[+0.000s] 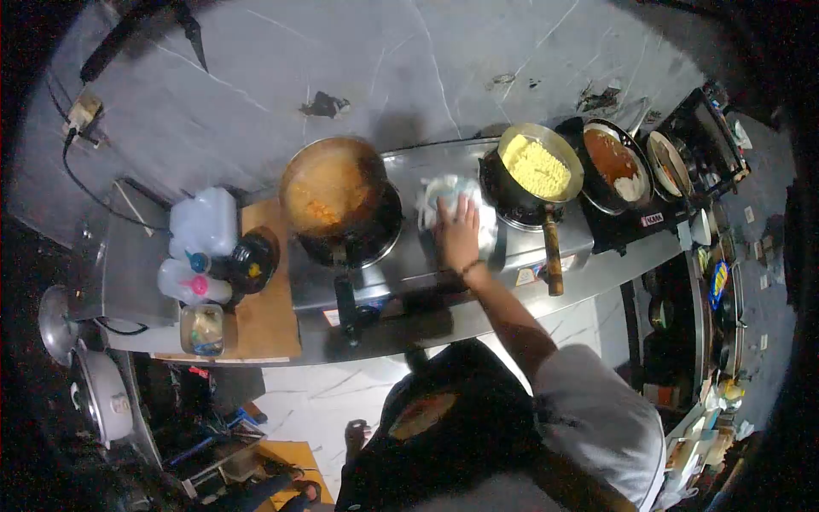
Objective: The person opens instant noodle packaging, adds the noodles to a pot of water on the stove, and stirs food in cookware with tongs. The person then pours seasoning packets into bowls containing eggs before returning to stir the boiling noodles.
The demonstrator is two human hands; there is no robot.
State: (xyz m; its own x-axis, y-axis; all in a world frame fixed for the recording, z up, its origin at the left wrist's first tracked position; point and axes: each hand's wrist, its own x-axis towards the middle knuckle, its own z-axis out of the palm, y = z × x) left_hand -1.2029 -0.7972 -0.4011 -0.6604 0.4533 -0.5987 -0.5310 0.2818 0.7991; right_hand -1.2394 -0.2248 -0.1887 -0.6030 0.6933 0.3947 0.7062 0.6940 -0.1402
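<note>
My right hand (459, 235) lies flat on a crumpled white cloth (488, 229), fingers spread, pressing it to the steel stove top (409, 247) between two burners. Left of the hand, a deep pan (335, 192) of orange-brown liquid sits on a burner, its black handle toward me. On the burner to the right is a pan of yellow noodle-like food (535, 166), with a wooden handle (553, 256). My left hand does not show clearly; a small dark shape beside my apron (461, 444) is too dim to identify.
Farther right, a dark pan (616, 166) with reddish-brown sauce sits on another stove, beside a smaller pan (668, 162). At left, a cardboard sheet (264, 316) carries a black bowl (254, 260); squeeze bottles (205, 288) and a clear container (203, 330) stand nearby.
</note>
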